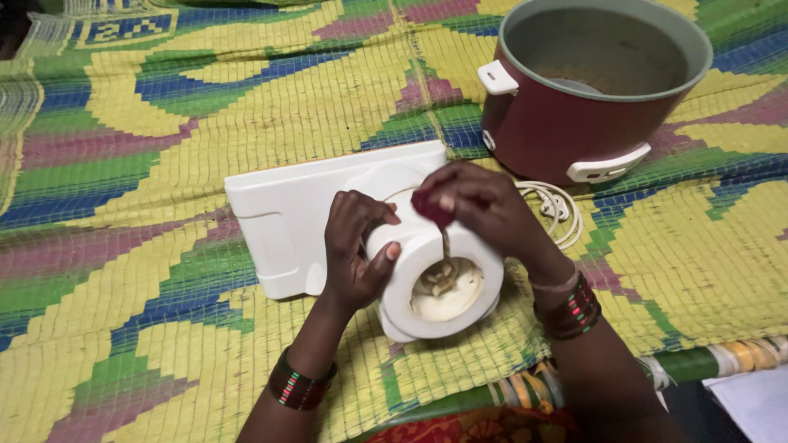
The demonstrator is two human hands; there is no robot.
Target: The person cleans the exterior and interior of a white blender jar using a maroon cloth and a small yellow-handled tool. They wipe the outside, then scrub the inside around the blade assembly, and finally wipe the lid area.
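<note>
A white plastic appliance housing (300,205) lies on a woven mat, its round cylindrical opening (443,291) facing me. My left hand (355,246) grips the rim of that cylinder from the left side. My right hand (484,205) is closed around the dark red handle of a screwdriver (432,207). The screwdriver's shaft runs down into the opening, where its tip meets a small metal part at the centre.
A maroon cooker pot (574,98) with a grey inner bowl and white handles stands at the upper right. A coiled white cord (558,209) lies between it and the housing. The colourful mat (148,148) covers the floor. Bangles circle both wrists.
</note>
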